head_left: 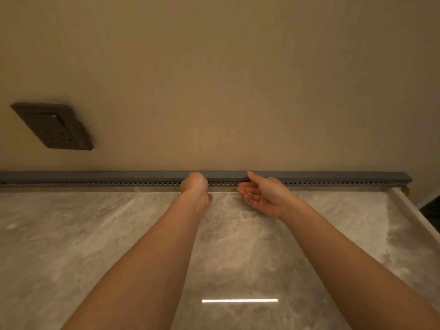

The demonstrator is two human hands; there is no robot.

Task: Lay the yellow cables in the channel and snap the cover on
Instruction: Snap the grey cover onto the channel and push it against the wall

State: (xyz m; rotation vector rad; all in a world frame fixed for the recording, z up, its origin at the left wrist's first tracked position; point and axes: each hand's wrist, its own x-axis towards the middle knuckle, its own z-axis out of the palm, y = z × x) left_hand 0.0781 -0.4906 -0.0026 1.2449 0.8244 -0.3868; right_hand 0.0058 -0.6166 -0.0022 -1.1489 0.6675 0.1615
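Hands first: the left hand (pixel 194 185) is curled over the top of the cover (pixel 333 175), knuckles toward the camera, fingers bent across it and thumb tucked below, so it grips that stretch. Its fingertips are hidden. The right hand (pixel 260 195) lies close beside it, palm up and spread wide, with the thumb laid along the cover's top edge and the fingers loose in front of the slotted face, holding nothing. Two hands close together at mid-length probably put pressure on one short section, which is likely how a long clip-on lid seats bit by bit.

Behind them rises the plain beige wall (pixel 226 79), and the pale marbled counter (pixel 95 234) runs up to it. The grey channel (pixel 95 183) lies along that back edge, touching both wall and counter, likely to keep wiring out of the work area. Its row of small slots faces forward. The cover sits on top of it along the whole visible length, and looks level. Whether it is fully clicked in cannot be told from here.

A dark outlet (pixel 53 126) is set in the wall, up and to the left of the channel. At the far right end, a short bit of yellow cable (pixel 406 190) pokes out below the channel's end, so the rest presumably lies inside. A thin strip of reflected light (pixel 239 300) shows on the counter near the camera.
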